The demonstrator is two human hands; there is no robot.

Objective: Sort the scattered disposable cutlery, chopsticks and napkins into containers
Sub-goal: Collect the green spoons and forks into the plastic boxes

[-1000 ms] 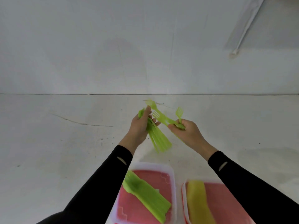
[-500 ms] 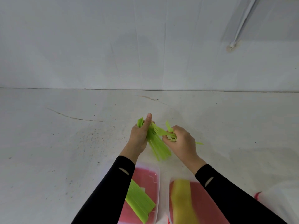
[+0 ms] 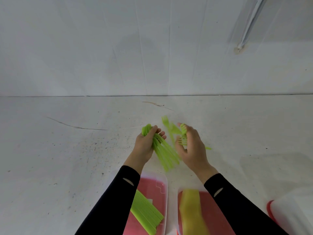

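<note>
L hand point(image 3: 146, 146) grips green fork bundle point(image 3: 165, 154) near one end, R hand point(image 3: 193, 150) holds loose forks point(image 3: 183, 133) — light, slick, bendy plastic (prob. fans out), so squeeze mid-handle.

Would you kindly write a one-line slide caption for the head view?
Left hand grips a green cutlery bundle while the right hand holds loose green forks, beyond a pink container.
</note>
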